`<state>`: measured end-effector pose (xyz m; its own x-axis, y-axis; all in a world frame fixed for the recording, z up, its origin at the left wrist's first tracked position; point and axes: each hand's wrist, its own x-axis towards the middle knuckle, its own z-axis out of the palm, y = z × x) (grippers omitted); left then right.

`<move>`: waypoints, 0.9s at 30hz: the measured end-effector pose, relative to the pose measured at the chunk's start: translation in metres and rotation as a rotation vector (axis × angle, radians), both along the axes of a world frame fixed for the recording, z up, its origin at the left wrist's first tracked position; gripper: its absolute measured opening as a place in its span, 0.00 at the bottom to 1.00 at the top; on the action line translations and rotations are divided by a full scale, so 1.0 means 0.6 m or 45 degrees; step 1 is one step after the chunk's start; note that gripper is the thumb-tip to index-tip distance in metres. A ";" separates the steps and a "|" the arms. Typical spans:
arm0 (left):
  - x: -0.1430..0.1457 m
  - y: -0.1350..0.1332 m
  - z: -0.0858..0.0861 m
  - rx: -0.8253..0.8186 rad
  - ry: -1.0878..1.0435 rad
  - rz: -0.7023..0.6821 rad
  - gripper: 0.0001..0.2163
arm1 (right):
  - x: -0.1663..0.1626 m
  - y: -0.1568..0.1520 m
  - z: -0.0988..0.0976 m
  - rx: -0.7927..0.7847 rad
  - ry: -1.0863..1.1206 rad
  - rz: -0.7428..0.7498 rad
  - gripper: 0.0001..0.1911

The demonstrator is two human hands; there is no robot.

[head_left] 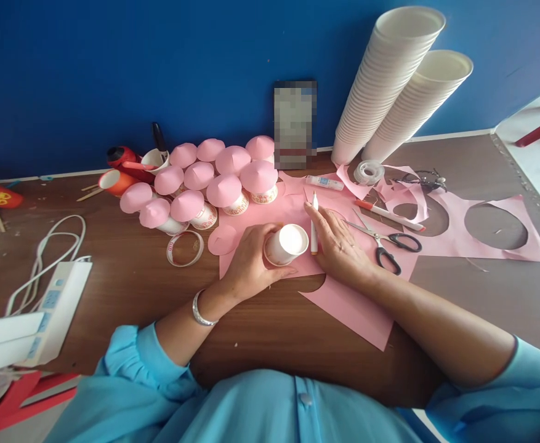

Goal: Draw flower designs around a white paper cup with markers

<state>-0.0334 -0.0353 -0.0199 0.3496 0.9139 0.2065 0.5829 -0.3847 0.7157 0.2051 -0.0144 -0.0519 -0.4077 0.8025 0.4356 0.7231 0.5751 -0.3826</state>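
Observation:
My left hand (246, 261) is wrapped round a white paper cup (292, 243), its open rim tipped towards me. Just right of the cup, my right hand (342, 246) lies with fingers stretched out, palm down. A white marker pen (314, 237) sits by its fingers, partly covered by a fingertip. Under both hands is pink paper (353, 307) with cut edges. Scissors (387, 240) with black handles lie right of my right hand. A small pink paper cone (223, 240) is near my left fingers. Beyond stand several paper cups topped with pink paper cones (233, 161).
Two tall stacks of white paper cups (385, 67) lean at the blue wall. A phone (295, 123) stands upright there. Tape rolls (185, 248) (369, 173), a red-and-white pen (390, 215) and pink offcuts (454, 215) lie about. A power strip (64, 314) with cables is at left.

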 end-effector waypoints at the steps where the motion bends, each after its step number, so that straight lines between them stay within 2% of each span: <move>1: -0.003 0.002 0.002 0.019 -0.002 -0.046 0.37 | 0.001 0.000 0.001 -0.016 -0.003 0.001 0.49; 3: -0.011 0.006 0.006 0.029 -0.059 -0.103 0.34 | 0.003 0.001 0.002 -0.055 -0.011 0.006 0.49; 5: -0.023 0.013 0.010 -0.013 -0.176 -0.050 0.26 | 0.004 0.002 0.004 -0.085 -0.021 0.010 0.50; 9: -0.040 0.025 0.022 -0.135 -0.308 0.043 0.27 | 0.006 0.002 0.007 -0.074 -0.029 0.014 0.50; 13: -0.047 0.035 0.042 -0.332 -0.482 -0.069 0.18 | 0.006 0.003 0.011 -0.027 0.001 0.020 0.47; 15: -0.048 0.043 0.047 -0.274 -0.397 0.011 0.13 | 0.006 0.004 0.011 -0.013 0.005 0.021 0.47; 17: -0.047 0.054 0.046 -0.116 -0.188 0.064 0.10 | 0.006 0.004 0.009 -0.013 0.005 0.019 0.47; 20: -0.039 0.074 0.034 0.104 0.173 -0.081 0.19 | 0.006 0.004 0.005 -0.015 0.007 0.016 0.46; 21: -0.034 0.080 0.028 0.142 0.255 -0.143 0.18 | 0.006 0.004 0.005 -0.016 0.008 0.018 0.46; 23: -0.026 0.089 0.018 0.177 0.348 -0.257 0.09 | 0.007 0.004 0.006 -0.021 0.016 0.020 0.44; 24: -0.022 0.093 0.014 0.187 0.354 -0.271 0.04 | 0.008 0.003 0.009 -0.027 0.028 0.023 0.42; 27: -0.013 0.096 0.008 0.228 0.352 -0.260 0.03 | 0.011 0.002 0.021 -0.051 0.123 0.041 0.34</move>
